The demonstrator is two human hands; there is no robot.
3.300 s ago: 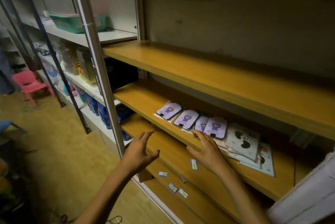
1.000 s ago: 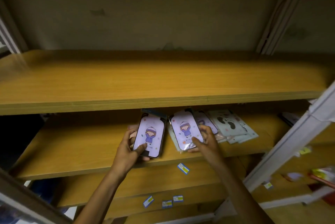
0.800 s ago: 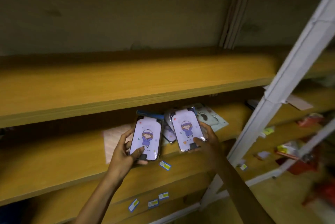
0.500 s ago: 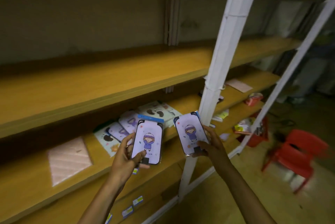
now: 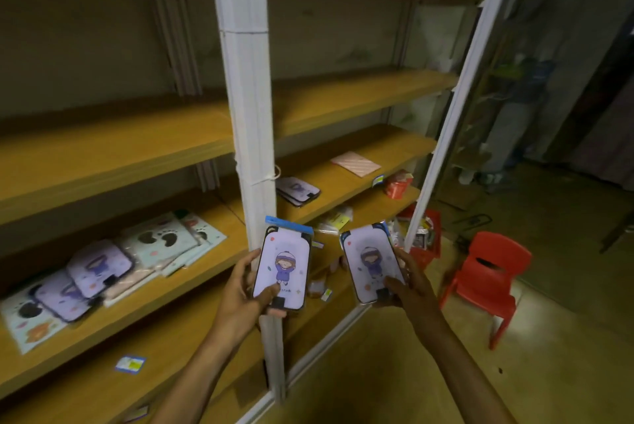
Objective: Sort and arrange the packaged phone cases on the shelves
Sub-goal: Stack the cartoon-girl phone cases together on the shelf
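two lilac cartoon-girl phone cases (image 5: pixel 283 267) (image 5: pixel 372 266) held upright, side by side before the shelves (image 5: pixel 212 252).

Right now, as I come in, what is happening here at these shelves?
A person is sorting packaged phone cases. The left hand holds one purple cartoon case and the right hand holds a matching case, both in front of the white shelf post. A loose pile of cases lies on the shelf to the left, and a small purple stack sits on the shelf right of the post.
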